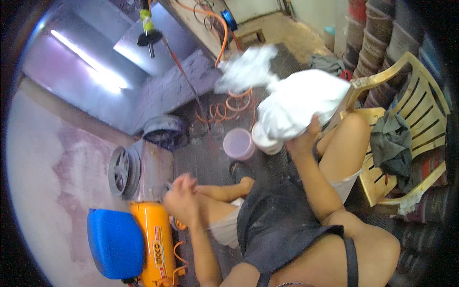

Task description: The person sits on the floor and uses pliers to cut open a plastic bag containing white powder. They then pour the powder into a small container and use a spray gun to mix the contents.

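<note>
My right hand [306, 136] grips a white cloth bundle [303, 98] from underneath, held up at the right of centre. A crumpled white piece [244, 67] trails off its upper left, blurred by motion. My left hand [184, 196] is raised above my left leg, away from the bundle; its fingers are too blurred to tell their state. Below the bundle stand a pale plastic tub [238, 142] and a white bucket [265, 143] on the dark floor mat.
Left: blue container [112, 241], orange compressor [153, 229], grey wheel parts [122, 172]. Above: metal booth [86, 67] with a lit tube, hanging tool [148, 36], coiled orange hose [222, 110]. Right: plastic chair [423, 105] with dark cloth [392, 143], stacks of worn round items [373, 43].
</note>
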### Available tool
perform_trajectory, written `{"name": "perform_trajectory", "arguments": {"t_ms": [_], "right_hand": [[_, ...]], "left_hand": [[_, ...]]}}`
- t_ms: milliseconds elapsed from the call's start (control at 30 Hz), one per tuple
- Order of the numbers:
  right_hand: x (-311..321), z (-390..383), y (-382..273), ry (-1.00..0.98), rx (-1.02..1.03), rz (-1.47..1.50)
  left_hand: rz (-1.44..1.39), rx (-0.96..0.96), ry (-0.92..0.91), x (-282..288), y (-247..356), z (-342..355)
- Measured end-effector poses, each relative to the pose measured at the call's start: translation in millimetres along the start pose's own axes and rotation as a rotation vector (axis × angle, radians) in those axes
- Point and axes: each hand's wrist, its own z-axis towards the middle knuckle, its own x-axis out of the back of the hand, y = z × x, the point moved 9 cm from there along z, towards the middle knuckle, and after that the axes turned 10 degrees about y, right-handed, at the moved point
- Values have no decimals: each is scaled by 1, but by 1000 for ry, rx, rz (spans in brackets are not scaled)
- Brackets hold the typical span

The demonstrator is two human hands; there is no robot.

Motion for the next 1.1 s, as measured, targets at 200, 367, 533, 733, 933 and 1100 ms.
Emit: {"name": "perform_trajectory", "arguments": {"t_ms": [200,367,533,733,933,1100], "right_hand": [[1,31,-66,187,-10,71],[-14,35,-120,185,253,-92],[-5,49,-143,197,293,-51],[13,48,-152,190,327,-16],[21,44,-143,161,224,30],[48,44,-127,98,74,39]], "left_hand": [[-429,545,-708,-274,-150,-31],[-374,837,-562,-373,-241,-63],[-487,859,-473,-419,-248,-72],[-132,460,-510,-397,-226,-42],[314,121,-924,-367,-230,4],[704,-540,-1153,-377,-168,-8]]}}
